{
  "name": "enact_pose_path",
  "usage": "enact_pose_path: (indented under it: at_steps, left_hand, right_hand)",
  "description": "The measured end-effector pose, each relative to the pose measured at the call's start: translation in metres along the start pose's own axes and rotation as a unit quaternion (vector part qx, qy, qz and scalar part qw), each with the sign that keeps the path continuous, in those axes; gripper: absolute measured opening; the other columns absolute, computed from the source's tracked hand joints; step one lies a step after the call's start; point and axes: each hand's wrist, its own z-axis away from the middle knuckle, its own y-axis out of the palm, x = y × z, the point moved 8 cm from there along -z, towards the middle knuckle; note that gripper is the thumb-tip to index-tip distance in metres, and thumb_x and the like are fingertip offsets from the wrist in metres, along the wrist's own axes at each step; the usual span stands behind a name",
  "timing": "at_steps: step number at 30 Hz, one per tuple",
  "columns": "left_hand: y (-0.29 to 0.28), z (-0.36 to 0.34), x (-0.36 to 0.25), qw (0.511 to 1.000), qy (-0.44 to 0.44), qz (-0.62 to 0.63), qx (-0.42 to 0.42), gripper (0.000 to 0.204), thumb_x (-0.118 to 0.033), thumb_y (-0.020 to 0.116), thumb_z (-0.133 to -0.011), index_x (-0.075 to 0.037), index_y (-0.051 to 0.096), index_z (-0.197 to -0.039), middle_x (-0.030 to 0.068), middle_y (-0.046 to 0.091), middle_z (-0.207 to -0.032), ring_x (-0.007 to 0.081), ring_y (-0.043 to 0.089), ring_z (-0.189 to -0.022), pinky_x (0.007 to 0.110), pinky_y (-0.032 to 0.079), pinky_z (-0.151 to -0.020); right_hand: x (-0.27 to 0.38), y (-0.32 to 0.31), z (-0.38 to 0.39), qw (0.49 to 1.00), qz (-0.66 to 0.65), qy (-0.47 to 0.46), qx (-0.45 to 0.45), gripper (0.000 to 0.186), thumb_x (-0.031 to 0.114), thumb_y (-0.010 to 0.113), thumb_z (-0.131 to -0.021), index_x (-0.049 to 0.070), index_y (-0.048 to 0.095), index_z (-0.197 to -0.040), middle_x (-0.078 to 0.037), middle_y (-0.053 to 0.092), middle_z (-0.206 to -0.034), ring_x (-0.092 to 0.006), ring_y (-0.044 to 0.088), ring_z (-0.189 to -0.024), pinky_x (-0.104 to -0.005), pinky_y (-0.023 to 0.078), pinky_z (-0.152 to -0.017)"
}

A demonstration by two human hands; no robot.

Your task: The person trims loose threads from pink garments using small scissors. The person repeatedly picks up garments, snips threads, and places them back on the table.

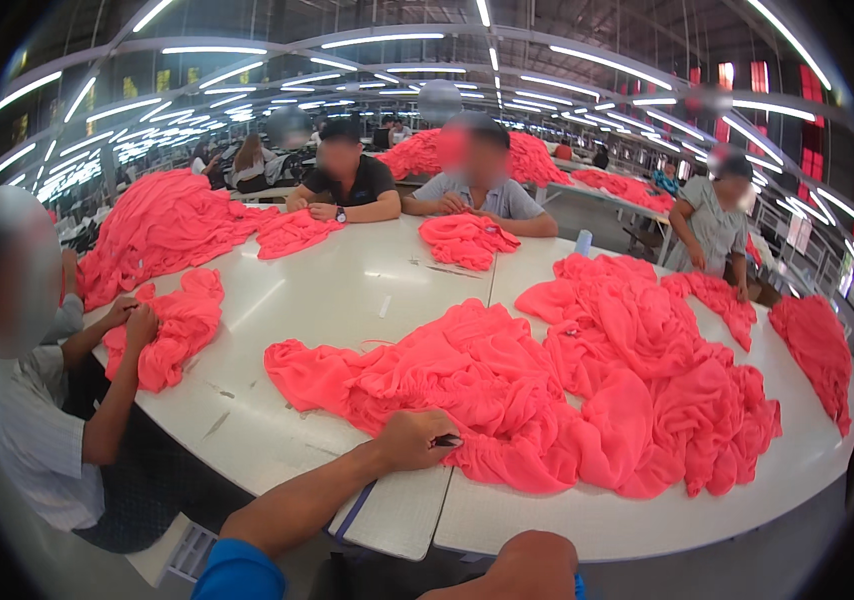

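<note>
My left hand (412,440) is closed at the near edge of a heap of coral-pink gathered cloth (447,365). Out of its fingers, beside the gathered edge of the cloth, pokes a small dark object (447,440); its kind is too small to make out. Whether the fingers also pinch the cloth cannot be seen. My bent right arm (532,565) shows at the lower edge, with its hand out of view. A second, larger heap of the same cloth (647,380) lies against the first on its right.
Around the white table (317,290) sit a person at left handling pink cloth (182,325) and two people across with smaller pieces. Another person (717,215) stands at the right. A big pink pile (167,225) lies far left. A seam (444,510) crosses the tabletop near me.
</note>
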Motion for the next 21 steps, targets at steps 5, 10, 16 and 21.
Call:
enact_pose_path:
  at_steps: [5,10,16,21]
  left_hand:
    - [0.0,0.004,0.002,1.0,-0.002,0.005,0.012,0.018,-0.006,0.076,-0.074,-0.008,0.069,-0.091,0.0049,0.067,-0.085,0.0193,0.066,-0.068,0.029,0.052,-0.058]
    - [-0.005,0.007,0.003,1.0,-0.009,-0.008,0.0,0.015,-0.011,0.076,-0.077,-0.009,0.069,-0.091,0.0047,0.068,-0.086,0.0199,0.066,-0.069,0.03,0.053,-0.058]
    - [0.001,0.006,0.009,1.0,0.006,-0.005,-0.008,0.016,-0.016,0.075,-0.078,-0.01,0.069,-0.092,0.0052,0.068,-0.087,0.0222,0.066,-0.071,0.032,0.054,-0.062]
    - [0.001,0.004,0.01,1.0,-0.004,0.002,0.0,0.016,-0.018,0.074,-0.079,-0.01,0.069,-0.092,0.0066,0.067,-0.086,0.0252,0.066,-0.073,0.035,0.054,-0.064]
  right_hand:
    - [-0.011,-0.004,-0.004,0.999,0.009,0.026,0.043,0.119,0.089,0.036,-0.077,-0.019,0.057,-0.123,-0.036,0.062,-0.118,-0.0423,0.069,-0.093,-0.0424,0.057,-0.078]
    - [-0.025,-0.008,0.0,0.992,0.012,0.072,0.104,0.109,0.085,0.035,-0.082,-0.015,0.065,-0.111,-0.029,0.068,-0.105,-0.0384,0.07,-0.085,-0.0399,0.057,-0.069]
    - [-0.022,-0.029,-0.007,0.906,0.354,0.178,0.147,0.066,0.059,0.056,-0.09,-0.005,0.072,-0.098,-0.017,0.07,-0.089,-0.0322,0.068,-0.079,-0.0384,0.053,-0.068]
    - [-0.011,-0.048,0.003,0.746,0.609,0.238,0.125,0.028,0.026,0.075,-0.086,0.001,0.071,-0.098,-0.012,0.072,-0.088,-0.0288,0.068,-0.073,-0.0375,0.054,-0.067]
